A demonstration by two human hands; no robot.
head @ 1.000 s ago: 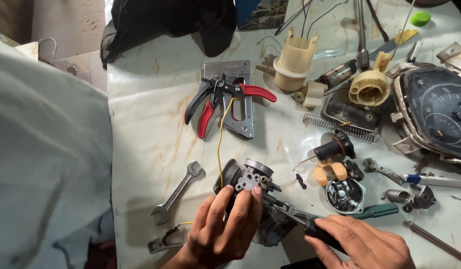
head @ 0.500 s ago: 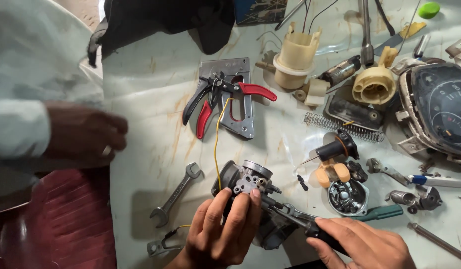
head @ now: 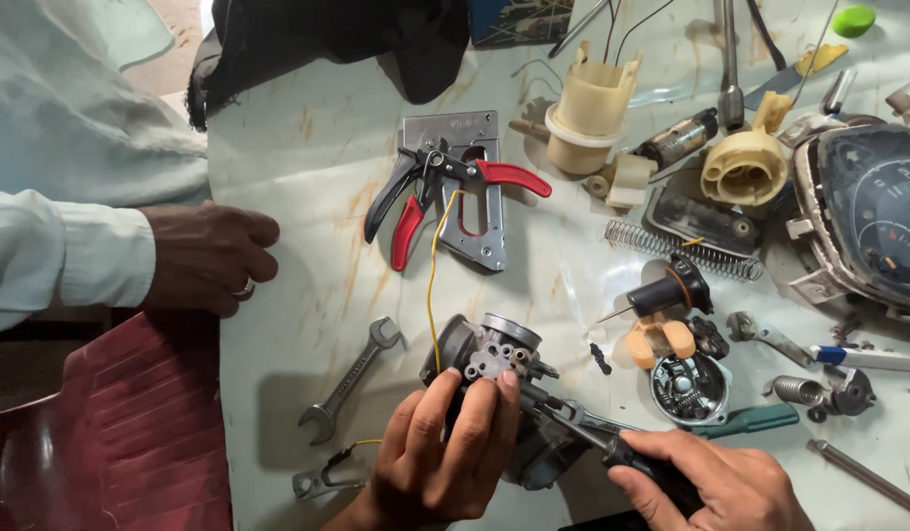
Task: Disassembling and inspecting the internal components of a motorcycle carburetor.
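Observation:
My left hand (head: 437, 454) grips a grey metal carburettor (head: 490, 356) that rests on the pale tabletop near its front edge. My right hand (head: 715, 485) holds a screwdriver (head: 597, 442) by its dark handle, and the shaft points left into the carburettor's side. A thin yellow wire (head: 433, 277) runs from the carburettor up toward red-handled pliers (head: 445, 182) lying on a flat metal plate (head: 477, 218).
An open-ended spanner (head: 352, 376) lies left of my hand. Another person's hand (head: 211, 258) in a white sleeve rests on the table's left edge. Cream plastic parts (head: 589, 113), a coil spring (head: 683, 251), a speedometer unit (head: 876, 218) and small parts crowd the right side.
The other person's white-sleeved arm shifted at the left, and their hand now rests on the table edge. My hands stay on the carburettor and screwdriver.

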